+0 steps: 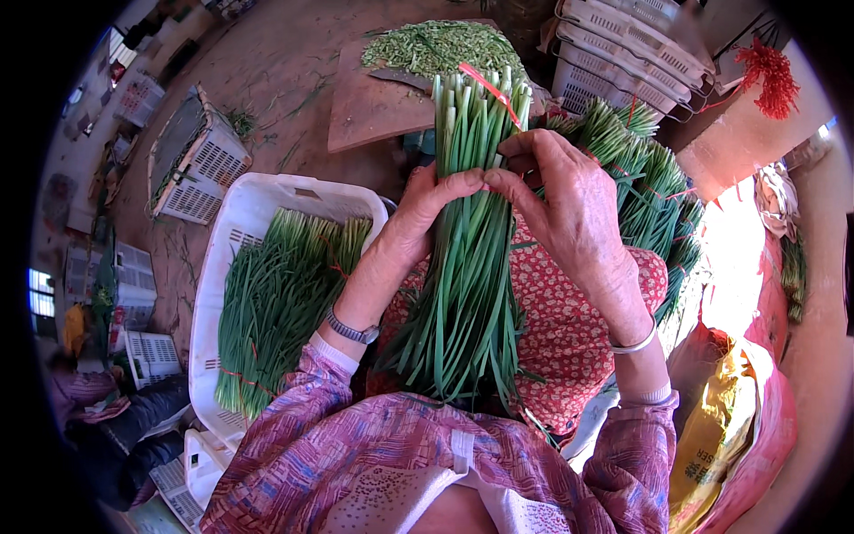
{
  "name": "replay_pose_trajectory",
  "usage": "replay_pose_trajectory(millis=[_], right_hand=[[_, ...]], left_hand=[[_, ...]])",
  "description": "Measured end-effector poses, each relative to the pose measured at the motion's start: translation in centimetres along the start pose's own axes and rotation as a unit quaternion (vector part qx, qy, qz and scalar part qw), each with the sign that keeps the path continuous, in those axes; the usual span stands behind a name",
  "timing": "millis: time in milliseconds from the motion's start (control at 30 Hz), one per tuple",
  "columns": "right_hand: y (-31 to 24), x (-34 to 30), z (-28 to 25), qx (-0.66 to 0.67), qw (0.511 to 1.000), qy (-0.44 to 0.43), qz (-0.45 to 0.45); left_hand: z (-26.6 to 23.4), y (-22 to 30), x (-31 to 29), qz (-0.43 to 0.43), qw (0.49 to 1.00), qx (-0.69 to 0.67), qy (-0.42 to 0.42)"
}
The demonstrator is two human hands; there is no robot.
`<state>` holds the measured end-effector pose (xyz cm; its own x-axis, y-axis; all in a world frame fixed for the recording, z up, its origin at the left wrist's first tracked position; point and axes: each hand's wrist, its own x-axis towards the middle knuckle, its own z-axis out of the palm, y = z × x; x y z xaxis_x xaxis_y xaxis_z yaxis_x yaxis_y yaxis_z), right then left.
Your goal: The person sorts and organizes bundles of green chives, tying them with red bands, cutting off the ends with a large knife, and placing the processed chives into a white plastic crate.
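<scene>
Tying of a bunch of greens [471, 222], seen from above and read from left to right, with the bunch as landmark. Far left of it stands a slatted basket [203, 173]; nearer on the same side, a white crate [294, 185] holds tied greens [280, 303], laid flat. Just left of the bunch, and touching it, is the left hand [425, 200], its grip clamped on the stalks, thumb across the front. Beyond the bunch lies a board [365, 111] heaped with chopped trimmings [436, 44]. The bunch itself is held over the lap, pale ends pointing away from the wearer, leaves fanning toward the body. A red tie [489, 92] slants across its pale ends; whether it passes around the back is hidden. At the right edge of the bunch is the right hand [574, 196], fingers bent, thumb tip meeting the left thumb; whether its grip pinches anything cannot be told. Farther right lie more bunches [654, 182], then a yellow sack [712, 427] nearer the wearer. The step in hand appears to be gathering and binding; the next move would call for firm left pressure while the right secures the tie.
</scene>
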<state>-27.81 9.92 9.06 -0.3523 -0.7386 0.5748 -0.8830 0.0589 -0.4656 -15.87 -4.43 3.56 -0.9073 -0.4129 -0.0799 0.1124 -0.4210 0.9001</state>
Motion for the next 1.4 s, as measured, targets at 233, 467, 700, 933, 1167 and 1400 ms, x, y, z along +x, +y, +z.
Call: replay_pose_trajectory(millis=[233, 467, 700, 933, 1167, 1400], right_hand=[[-0.2, -0.7, -0.2, 0.11, 0.992, -0.038, 0.053], [-0.7, -1.0, 0.1, 0.115, 0.992, 0.002, 0.057], [-0.4, 0.1, -0.3, 0.143, 0.984, 0.08, 0.076], [1.1, 2.6, -1.9, 0.136, 0.985, 0.094, 0.045], [2.5, 2.3, -1.6, 0.102, 0.991, 0.08, 0.04], [0.2, 3.3, -1.8, -0.129, 0.973, -0.016, -0.192]], left_hand=[[0.3, -0.4, -0.6, 0.026, 0.999, 0.02, 0.0], [0.6, -0.7, -0.8, 0.034, 0.999, 0.027, -0.011], [0.9, -0.3, -1.6, -0.022, 0.999, 0.011, -0.043], [1.3, -0.6, -2.4, -0.024, 0.998, 0.039, -0.051], [1.3, -1.2, -2.4, -0.024, 0.999, 0.025, -0.031], [2.4, -0.7, -2.3, -0.03, 0.999, -0.015, -0.035]])
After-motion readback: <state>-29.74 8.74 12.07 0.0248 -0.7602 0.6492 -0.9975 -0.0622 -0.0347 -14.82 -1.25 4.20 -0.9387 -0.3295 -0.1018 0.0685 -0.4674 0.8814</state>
